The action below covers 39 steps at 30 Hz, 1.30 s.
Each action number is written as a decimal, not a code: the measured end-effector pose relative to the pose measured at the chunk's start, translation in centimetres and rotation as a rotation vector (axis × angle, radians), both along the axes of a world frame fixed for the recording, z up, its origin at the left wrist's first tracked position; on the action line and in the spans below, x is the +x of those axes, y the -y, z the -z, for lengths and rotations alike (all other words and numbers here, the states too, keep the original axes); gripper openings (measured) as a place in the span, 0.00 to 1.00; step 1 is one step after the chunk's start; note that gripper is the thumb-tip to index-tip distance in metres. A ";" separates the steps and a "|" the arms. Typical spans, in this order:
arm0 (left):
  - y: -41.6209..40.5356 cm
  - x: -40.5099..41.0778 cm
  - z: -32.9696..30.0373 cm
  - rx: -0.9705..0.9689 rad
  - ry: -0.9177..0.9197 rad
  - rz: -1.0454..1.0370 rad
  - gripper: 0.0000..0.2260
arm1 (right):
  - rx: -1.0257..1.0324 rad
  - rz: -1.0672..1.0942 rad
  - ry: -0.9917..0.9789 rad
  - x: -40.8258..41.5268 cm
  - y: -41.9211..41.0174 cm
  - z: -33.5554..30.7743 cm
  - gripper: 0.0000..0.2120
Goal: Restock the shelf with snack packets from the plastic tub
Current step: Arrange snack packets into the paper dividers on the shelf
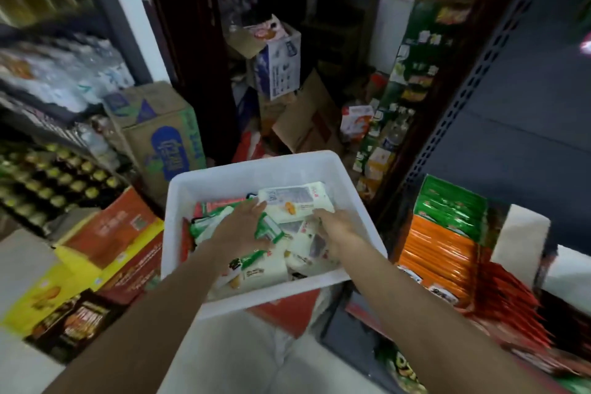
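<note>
Both forearms reach in from 6 o'clock, over pale trousers, into the white plastic tub [256, 166] that sits at the middle of the view. Inside it lies a loose heap of snack packets [256, 269], mostly cream-white with some green and red ones mixed in.

At the heart of the heap, the left hand [238, 229] lies palm-down on a green-and-white packet [270, 229], fingers [256, 205] spread and flat, pressing rather than gripping. Toward 3 o'clock of it, the right hand [335, 229] reaches under a large white packet [295, 201] at the tub's 12 o'clock side; its fingertips are hidden beneath the packet's edge, so I cannot tell whether they are closed on it.

The step in hand looks like gathering packets to lift out. To do it well, sort by kind first: take only matching white packets, square them into a stack and pinch the stack from both sides, since the slick film probably slides easily. Keep the left hand steadying the pile while the right draws its packet free, so nothing spills over the rim.

The shelf [518, 134] stands at 3 o'clock, its dark back panel largely bare above upright rows of green packets [451, 205] and orange packets [438, 253]. Packets should go in upright, faces forward, beside their own kind. Cardboard boxes [160, 131] crowd the floor from 9 to 12 o'clock.
</note>
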<state>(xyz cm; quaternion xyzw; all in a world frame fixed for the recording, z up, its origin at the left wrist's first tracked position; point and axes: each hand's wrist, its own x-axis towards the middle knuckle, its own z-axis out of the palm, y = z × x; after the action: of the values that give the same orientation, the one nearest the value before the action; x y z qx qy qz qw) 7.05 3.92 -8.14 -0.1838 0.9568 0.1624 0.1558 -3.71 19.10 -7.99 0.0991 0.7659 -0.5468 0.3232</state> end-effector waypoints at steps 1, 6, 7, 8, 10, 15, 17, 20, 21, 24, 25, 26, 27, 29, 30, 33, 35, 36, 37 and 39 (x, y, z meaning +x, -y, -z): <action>0.2 0.0 0.2 0.007 0.017 0.014 0.43 | -0.086 0.121 0.065 -0.1 0.5 0.4 0.15; 1.0 0.5 0.9 0.005 0.039 0.076 0.44 | -0.080 0.337 0.066 -1.1 2.5 1.0 0.09; 1.1 0.5 0.8 0.006 0.031 0.082 0.43 | -0.067 0.344 0.057 -1.4 2.6 1.1 0.10; 1.2 0.4 0.7 0.012 0.019 0.080 0.43 | -0.074 0.359 0.061 -1.6 2.8 1.1 0.09; 1.2 0.2 0.4 0.035 -0.032 0.053 0.39 | -0.061 0.358 0.050 -2.0 2.6 1.3 0.06; 0.0 -1.7 -0.4 0.138 -0.264 0.038 0.35 | -0.144 0.183 -0.170 -1.1 2.8 -1.0 0.03; -0.9 -2.7 -1.0 0.154 -0.292 0.036 0.33 | -0.220 0.115 -0.227 -0.6 2.7 -2.9 0.03; -1.7 -3.8 -2.1 -0.017 -0.363 0.011 0.24 | -0.364 -0.006 -0.247 -0.4 1.8 -5.4 0.06; -1.7 -4.0 -2.7 -0.095 -0.394 -0.020 0.22 | -0.421 -0.068 -0.239 -0.5 1.3 -5.8 0.05; -1.3 -4.5 -4.1 -0.119 -0.504 -0.154 0.13 | -0.361 -0.212 -0.321 -1.0 -0.3 -6.6 0.11; -1.2 -4.4 -4.5 -0.035 -0.555 -0.206 0.12 | -0.257 -0.233 -0.371 -1.2 -0.8 -6.7 0.19; -1.3 -4.1 -4.9 0.096 -0.603 -0.253 0.13 | -0.165 -0.228 -0.396 -1.4 -1.2 -6.8 0.26; -1.4 -3.9 -5.3 0.266 -0.640 -0.289 0.13 | -0.129 -0.217 -0.389 -1.4 -1.6 -7.0 0.30; -2.1 -3.5 -6.2 0.584 -0.702 -0.317 0.12 | -0.197 -0.185 -0.347 -1.2 -2.6 -7.4 0.28; -2.7 -3.4 -6.7 0.716 -0.715 -0.338 0.11 | -0.255 -0.163 -0.336 -1.1 -3.2 -7.5 0.22; -5.1 -3.6 -8.2 1.001 -0.742 -0.418 0.09 | -0.357 -0.105 -0.340 -1.0 -5.5 -7.7 0.10; -6.9 -4.0 -8.8 1.093 -0.768 -0.435 0.08 | -0.438 -0.067 -0.283 -1.2 -7.8 -8.0 0.10; -7.9 -4.3 -9.1 1.111 -0.771 -0.420 0.08 | -0.470 -0.052 -0.257 -1.4 -9.2 -8.2 0.10; -9.0 -4.6 -9.3 1.119 -0.768 -0.398 0.08 | -0.499 -0.040 -0.239 -1.6 -10.7 -8.4 0.11; -11.7 -5.5 -9.7 1.131 -0.754 -0.349 0.08 | -0.548 -0.015 -0.229 -2.0 -14.2 -8.9 0.11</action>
<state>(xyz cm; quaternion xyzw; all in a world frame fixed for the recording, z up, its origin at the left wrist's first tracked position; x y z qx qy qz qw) 1.56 15.66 1.53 -0.1565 0.6709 0.7105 -0.1433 -5.68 33.30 0.93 -0.0599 0.6219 -0.7386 0.2534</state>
